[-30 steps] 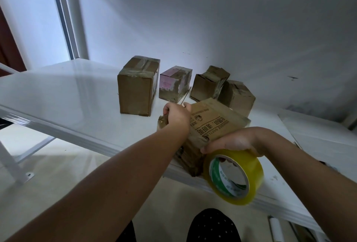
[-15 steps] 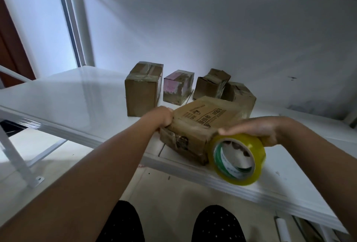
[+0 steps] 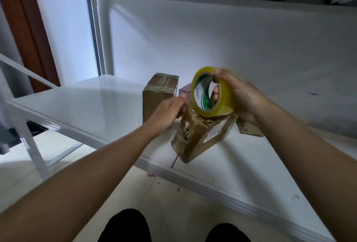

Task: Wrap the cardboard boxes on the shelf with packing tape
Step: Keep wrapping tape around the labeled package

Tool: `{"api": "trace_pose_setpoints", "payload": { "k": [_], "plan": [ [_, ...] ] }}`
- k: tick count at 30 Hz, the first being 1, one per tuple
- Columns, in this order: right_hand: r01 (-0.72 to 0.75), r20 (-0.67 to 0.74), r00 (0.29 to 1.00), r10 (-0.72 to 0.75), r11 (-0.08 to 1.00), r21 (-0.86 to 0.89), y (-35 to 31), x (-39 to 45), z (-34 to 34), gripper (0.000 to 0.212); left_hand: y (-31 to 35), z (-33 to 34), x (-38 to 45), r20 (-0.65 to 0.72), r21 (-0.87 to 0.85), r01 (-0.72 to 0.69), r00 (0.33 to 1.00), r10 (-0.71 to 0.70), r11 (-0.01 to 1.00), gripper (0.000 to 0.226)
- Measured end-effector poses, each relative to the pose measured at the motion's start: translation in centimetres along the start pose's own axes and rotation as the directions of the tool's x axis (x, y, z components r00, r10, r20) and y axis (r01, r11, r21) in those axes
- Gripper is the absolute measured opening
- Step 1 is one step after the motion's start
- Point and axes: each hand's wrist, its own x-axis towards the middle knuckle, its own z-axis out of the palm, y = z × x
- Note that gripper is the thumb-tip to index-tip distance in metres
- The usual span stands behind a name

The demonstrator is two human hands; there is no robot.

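Observation:
A taped brown cardboard box (image 3: 195, 135) stands tilted on end near the front edge of the white shelf (image 3: 96, 110). My left hand (image 3: 168, 112) pinches at its top left corner, where the tape end seems to be. My right hand (image 3: 241, 97) holds a yellow packing tape roll (image 3: 210, 92) upright just above the box, fingers through its core. A taller taped box (image 3: 158, 97) stands behind my left hand. A pinkish box (image 3: 185, 92) and another brown box (image 3: 249, 128) are mostly hidden behind the roll and my right hand.
The shelf's front edge (image 3: 212, 185) runs diagonally across the view, with a seam between its panels below the box. A white wall backs the shelf and another shelf level hangs overhead. A white metal upright (image 3: 32, 145) stands at left. My knees show at the bottom.
The box has been turned up onto its end. My right hand lifted the tape roll from the box's front side to above it. My left hand shifted to the box's top corner.

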Motion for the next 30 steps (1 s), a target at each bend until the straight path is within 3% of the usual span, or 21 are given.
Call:
{"api": "trace_pose_setpoints", "payload": {
  "k": [1, 3, 6, 8, 12, 16, 19, 22, 26, 28, 30],
  "plan": [
    [0.014, -0.017, 1.000, -0.015, 1.000, -0.023, 0.1, 0.5, 0.4, 0.030, 0.3, 0.0, -0.5, 0.065, -0.014, -0.020, 0.998, 0.020, 1.000, 0.047],
    [0.019, -0.033, 0.999, -0.021, 0.998, -0.056, 0.5, 1.5, 1.1, 0.033, 0.8, 0.4, -1.7, 0.193, 0.044, -0.029, 0.981, 0.020, 0.999, 0.078],
    [-0.003, -0.041, 0.999, 0.001, 0.999, -0.041, 0.8, 2.5, 1.9, 0.036, 0.7, 1.7, -1.9, 0.115, 0.224, -0.098, 0.991, 0.073, 0.970, 0.109],
    [-0.017, -0.032, 0.999, 0.015, 0.997, -0.070, 0.8, 2.7, 2.1, 0.035, 0.7, 2.4, -2.0, 0.006, 0.329, -0.074, 0.997, 0.076, 0.942, 0.105],
    [-0.128, -0.012, 0.992, 0.129, 0.956, -0.266, -1.9, 2.8, 1.4, 0.041, 0.2, 2.5, -1.3, -0.038, 0.380, 0.011, 0.999, 0.004, 0.925, 0.094],
    [-0.281, 0.078, 0.906, 0.416, 0.728, -0.626, -4.1, 0.9, 0.1, 0.064, -0.8, 0.6, -0.1, -0.165, 0.350, 0.119, 0.984, -0.064, 0.929, 0.088],
    [-0.285, 0.111, 0.891, 0.440, 0.734, -0.616, -0.5, -1.2, -0.6, 0.039, -1.0, 0.7, 0.0, -0.146, 0.364, 0.110, 0.988, -0.060, 0.925, 0.090],
    [-0.332, 0.090, 0.889, 0.448, 0.769, -0.547, 3.9, -2.5, -0.8, 0.034, -0.4, 1.0, -0.1, -0.072, 0.341, 0.086, 0.995, -0.065, 0.936, 0.108],
    [-0.322, 0.074, 0.917, 0.392, 0.837, -0.443, 6.1, -2.4, -0.1, 0.031, 0.5, 0.1, 0.3, 0.077, 0.315, 0.141, 0.982, -0.173, 0.939, 0.134],
    [-0.294, 0.084, 0.927, 0.366, 0.847, -0.443, 6.6, -2.2, 0.3, 0.037, 1.6, -0.5, 0.7, 0.147, 0.412, 0.185, 0.953, -0.266, 0.892, 0.136],
    [-0.277, 0.089, 0.932, 0.350, 0.851, -0.447, 7.1, -2.2, 0.6, 0.038, 2.8, -1.3, 1.3, 0.197, 0.584, 0.226, 0.893, -0.406, 0.780, 0.131]
  ]
}}
